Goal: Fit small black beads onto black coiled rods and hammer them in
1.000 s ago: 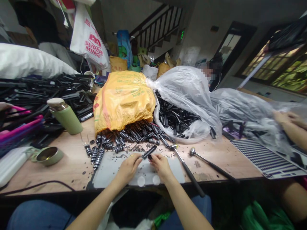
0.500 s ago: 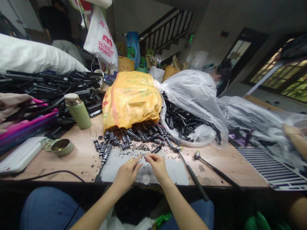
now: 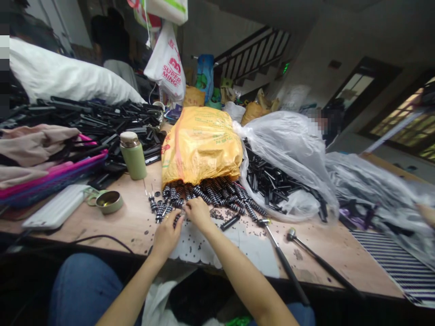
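Note:
My left hand [image 3: 167, 233] is closed at the left edge of the pale sheet [image 3: 249, 249], beside the stacks of black ringed parts [image 3: 220, 192]; what its fingers grip is too small to make out. Right next to it, my right hand [image 3: 198, 212] has its fingers pinched together at the front of those stacks, and its contents are hidden. A yellow sack [image 3: 204, 147] lies behind the stacks. Tiny dark pieces are scattered over the sheet, and a black cylinder [image 3: 230, 222] rests to the right of my right hand.
Two hammers [image 3: 283, 265] [image 3: 322, 260] lie at the right. A green bottle [image 3: 133, 156], a cup [image 3: 109, 202] and a white power bank [image 3: 56, 208] stand left. Clear bags [image 3: 288, 145] hold black parts. At the right edge is another person's hand [image 3: 426, 213].
Both hands have moved left and away from me, from the middle of the sheet to the ringed stacks. The camera view has shifted, so the table's things appear farther right.

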`<state>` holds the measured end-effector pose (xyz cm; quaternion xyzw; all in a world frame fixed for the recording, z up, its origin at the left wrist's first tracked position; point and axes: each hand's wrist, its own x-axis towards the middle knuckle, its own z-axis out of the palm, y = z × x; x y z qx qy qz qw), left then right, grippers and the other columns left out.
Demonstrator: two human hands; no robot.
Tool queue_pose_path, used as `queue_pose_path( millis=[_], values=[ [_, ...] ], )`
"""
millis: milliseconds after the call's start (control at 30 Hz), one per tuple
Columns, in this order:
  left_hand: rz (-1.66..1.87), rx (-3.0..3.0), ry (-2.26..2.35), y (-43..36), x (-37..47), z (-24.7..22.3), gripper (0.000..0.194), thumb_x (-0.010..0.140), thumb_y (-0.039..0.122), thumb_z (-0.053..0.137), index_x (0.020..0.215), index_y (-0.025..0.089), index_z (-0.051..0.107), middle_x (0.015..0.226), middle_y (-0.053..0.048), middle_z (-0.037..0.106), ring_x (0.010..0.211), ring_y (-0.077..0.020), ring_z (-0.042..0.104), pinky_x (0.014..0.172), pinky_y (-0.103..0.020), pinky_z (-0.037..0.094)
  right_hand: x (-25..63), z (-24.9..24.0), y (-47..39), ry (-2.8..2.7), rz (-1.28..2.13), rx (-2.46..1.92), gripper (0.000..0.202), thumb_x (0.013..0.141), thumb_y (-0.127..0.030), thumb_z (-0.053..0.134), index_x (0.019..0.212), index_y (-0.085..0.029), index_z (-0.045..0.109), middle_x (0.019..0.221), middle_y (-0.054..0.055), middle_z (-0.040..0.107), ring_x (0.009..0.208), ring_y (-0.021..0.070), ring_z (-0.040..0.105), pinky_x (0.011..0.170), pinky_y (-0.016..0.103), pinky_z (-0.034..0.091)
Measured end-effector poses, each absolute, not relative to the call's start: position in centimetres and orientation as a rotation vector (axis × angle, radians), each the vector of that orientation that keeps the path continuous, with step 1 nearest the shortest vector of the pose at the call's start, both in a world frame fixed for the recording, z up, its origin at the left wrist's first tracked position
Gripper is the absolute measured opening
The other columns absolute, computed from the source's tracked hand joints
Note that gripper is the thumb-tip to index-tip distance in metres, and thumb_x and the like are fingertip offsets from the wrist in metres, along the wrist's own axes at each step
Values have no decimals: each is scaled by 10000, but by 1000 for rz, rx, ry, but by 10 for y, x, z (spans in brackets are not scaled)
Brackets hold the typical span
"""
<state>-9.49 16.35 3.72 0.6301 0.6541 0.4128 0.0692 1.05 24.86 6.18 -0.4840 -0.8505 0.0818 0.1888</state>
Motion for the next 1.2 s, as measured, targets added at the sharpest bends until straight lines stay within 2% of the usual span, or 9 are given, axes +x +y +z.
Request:
queue_pose_path(
  millis=[133,267,367,500,700,867,933,1067,1200],
  values=[
    [952,2100,2222,165,-99,35,290,851,214,381,1082,137,539,945,-121,596,914,-256,522,808,-386,415,-10,64,247,-2461,121,-1498,180,787,-163,496,775,-116,670,810,153,665,864,264,530,685,344,384],
    [736,2148,2367,170,-106,33,294,838,211,405,1069,122,563,859,-133,594,844,-273,504,728,-381,412,-19,64,244,-2499,51,-1553,214,796,-120,457,772,-107,669,809,161,667,864,272,530,704,373,356],
    [681,2174,2387,173,-113,31,285,832,220,422,1066,148,567,871,-124,583,844,-264,493,707,-361,404,-16,62,243,-2515,24,-1541,191,810,-166,474,789,-125,660,824,141,665,872,259,524,728,370,342],
    [632,2124,2448,178,-124,34,280,823,221,431,1056,157,573,864,-121,563,842,-267,486,692,-357,396,6,59,243,-2468,18,-1481,193,813,-313,522,845,-162,638,873,108,640,892,242,495,740,343,346],
    [772,2095,2418,196,-128,56,254,826,227,405,968,146,600,938,-139,555,901,-289,485,736,-391,392,16,58,243,-2445,36,-1337,174,805,-337,536,839,-192,626,904,82,562,919,220,439,779,317,353],
    [973,1978,2407,192,-136,64,250,827,224,391,924,144,607,904,-120,580,884,-260,509,770,-379,413,-11,51,246,-2474,73,-1393,130,824,-200,487,803,-184,614,920,85,553,934,226,426,766,336,341],
    [1112,1943,2379,181,-145,63,252,834,230,383,927,147,602,895,-108,584,890,-244,512,809,-371,415,-9,49,247,-2452,121,-1386,122,824,-201,495,798,-195,614,909,68,563,913,214,440,754,322,344],
    [1339,1879,2289,161,-155,57,277,856,245,360,994,137,574,944,-108,581,942,-228,509,871,-363,408,18,47,239,-2314,351,-1280,63,799,-219,554,781,-206,613,882,29,577,878,185,462,763,293,349],
    [1310,2089,2176,150,-136,55,357,847,252,404,1168,122,489,1088,-148,529,1057,-249,460,914,-389,383,50,55,221,-2212,478,-1226,67,785,-196,562,738,-199,609,828,22,571,847,177,478,778,300,351]
  ],
)
